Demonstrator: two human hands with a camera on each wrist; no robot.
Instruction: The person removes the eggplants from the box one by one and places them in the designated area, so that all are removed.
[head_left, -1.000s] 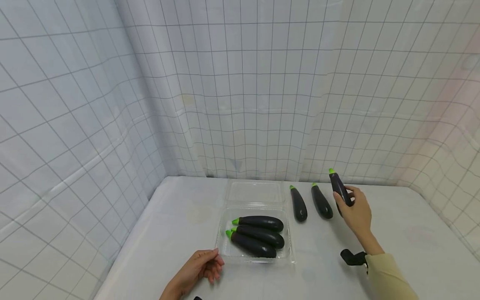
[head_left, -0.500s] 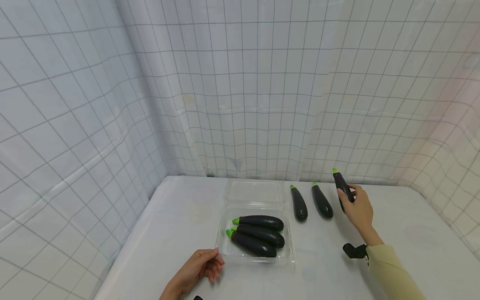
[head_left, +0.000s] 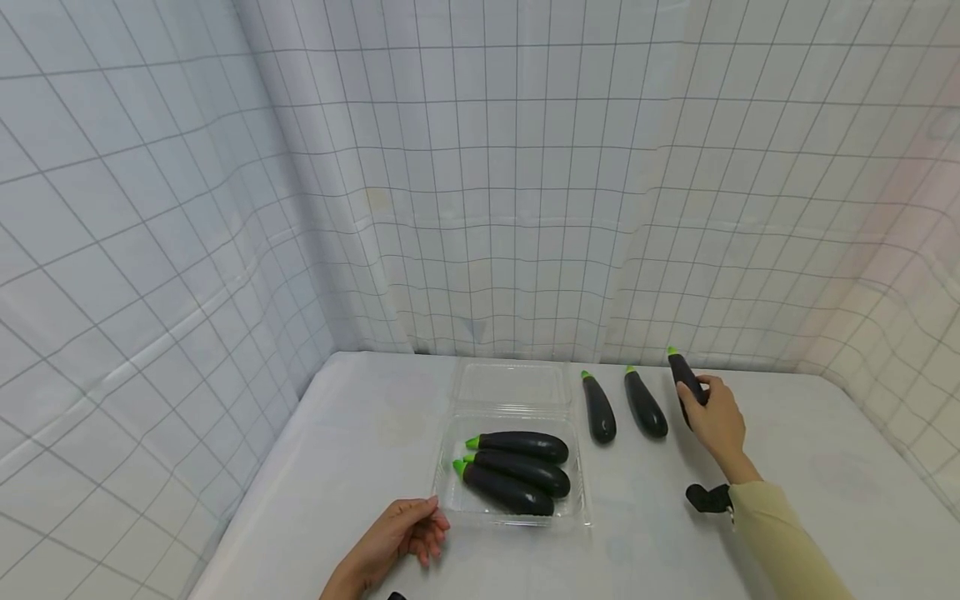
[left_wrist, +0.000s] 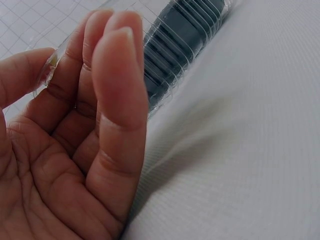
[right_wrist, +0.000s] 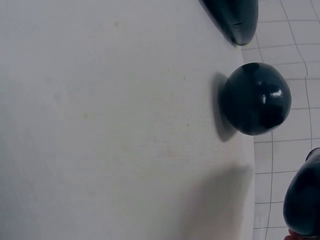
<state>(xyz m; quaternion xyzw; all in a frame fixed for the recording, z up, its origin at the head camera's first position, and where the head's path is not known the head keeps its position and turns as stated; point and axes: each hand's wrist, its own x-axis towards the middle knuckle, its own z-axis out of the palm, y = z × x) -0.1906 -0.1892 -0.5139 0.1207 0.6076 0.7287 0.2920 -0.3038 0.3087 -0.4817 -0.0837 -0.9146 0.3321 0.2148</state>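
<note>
In the head view my right hand [head_left: 718, 419] grips an eggplant [head_left: 685, 375] with a bright green stem, at the right of the table's far side. The right wrist view has the held eggplant [right_wrist: 305, 200] at its lower right edge; whether it touches the table I cannot tell. Two more eggplants, one farther left [head_left: 599, 408] and one nearer my hand [head_left: 646, 404], lie to its left. My left hand [head_left: 397, 537] pinches the near left corner of a clear plastic clamshell box [head_left: 450, 504] between thumb and finger. Several eggplants [head_left: 517, 473] lie side by side inside.
The box's clear lid [head_left: 512, 385] is folded back flat behind it. A white cloth covers the table [head_left: 360, 433]. White gridded curtains [head_left: 525, 208] stand behind and along both sides. A black wrist mount [head_left: 708, 498] sits by the right sleeve.
My right hand has shifted slightly right with the eggplant, away from the two lying ones, and then lowered a little. The left hand and the box have stayed in place.
</note>
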